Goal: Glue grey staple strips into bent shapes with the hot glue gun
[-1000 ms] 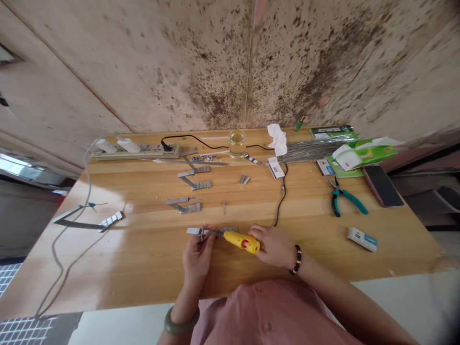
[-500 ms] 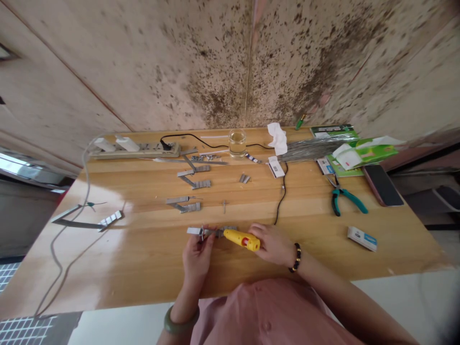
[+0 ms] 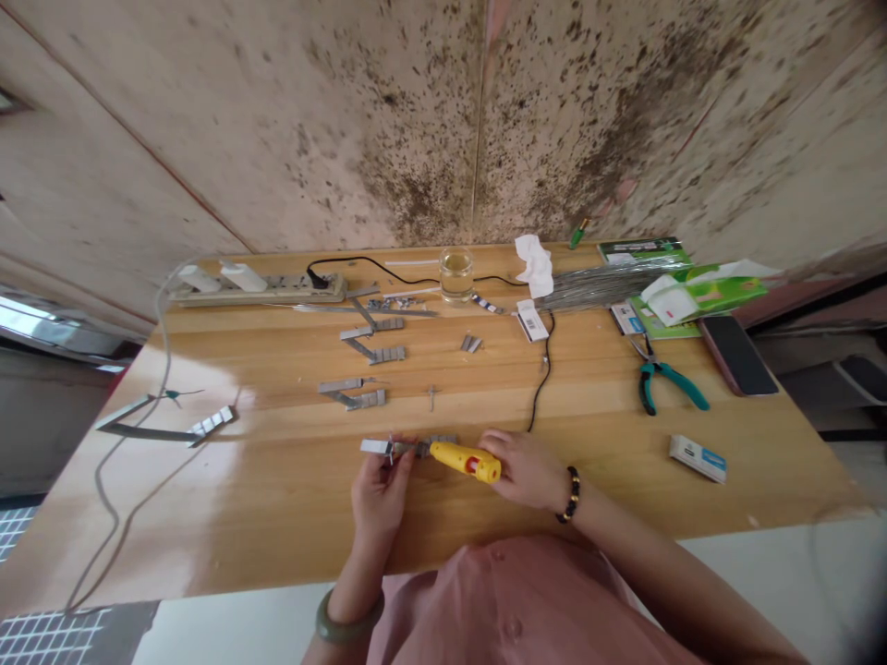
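Observation:
My left hand is closed, pinching a grey segmented strip piece between thumb and fingers low over the front of the table. My right hand is wrapped round a yellow hot glue gun, whose nozzle points left at the strip piece, close to my left fingertips. Whether the nozzle touches it I cannot tell. Beyond my hands lie a bent grey strip assembly and a larger zigzag one. A small thin cross-shaped piece lies just past the glue gun.
At the back stand a power strip and a glass of liquid. Wire bundle, teal-handled pliers, phone and small box lie right. A black cord runs towards my right hand; another grey assembly lies left.
Almost nothing differs. Both hands, the strip piece and the glue gun hold nearly the same position; the view has shifted very slightly.

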`<state>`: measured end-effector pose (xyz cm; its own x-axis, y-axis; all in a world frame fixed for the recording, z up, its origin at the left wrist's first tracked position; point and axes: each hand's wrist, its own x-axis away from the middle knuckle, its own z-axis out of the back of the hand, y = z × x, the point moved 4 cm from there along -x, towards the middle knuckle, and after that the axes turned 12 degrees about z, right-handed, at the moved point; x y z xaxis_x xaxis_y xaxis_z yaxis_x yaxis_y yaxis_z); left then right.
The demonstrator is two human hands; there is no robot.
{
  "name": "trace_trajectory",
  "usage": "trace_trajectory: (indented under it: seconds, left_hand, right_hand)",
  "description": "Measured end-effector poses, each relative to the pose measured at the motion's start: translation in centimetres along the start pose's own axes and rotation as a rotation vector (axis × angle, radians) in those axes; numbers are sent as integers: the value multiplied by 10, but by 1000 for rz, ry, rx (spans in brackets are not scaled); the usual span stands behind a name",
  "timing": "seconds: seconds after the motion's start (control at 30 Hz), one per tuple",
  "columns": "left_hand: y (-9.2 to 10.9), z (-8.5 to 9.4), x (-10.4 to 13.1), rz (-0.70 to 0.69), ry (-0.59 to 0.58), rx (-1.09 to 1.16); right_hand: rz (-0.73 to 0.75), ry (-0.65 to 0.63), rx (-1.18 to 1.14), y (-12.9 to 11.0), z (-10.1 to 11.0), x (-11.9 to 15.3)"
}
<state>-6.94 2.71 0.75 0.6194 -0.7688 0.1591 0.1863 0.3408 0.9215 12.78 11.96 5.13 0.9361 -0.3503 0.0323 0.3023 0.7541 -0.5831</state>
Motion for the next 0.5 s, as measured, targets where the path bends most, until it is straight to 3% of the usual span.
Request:
trace_trajectory:
  seconds: [0.5]
  left_hand:
    - [3, 0, 1, -28, -1, -5]
  right_hand:
    - [-22, -1, 16, 0, 0, 1]
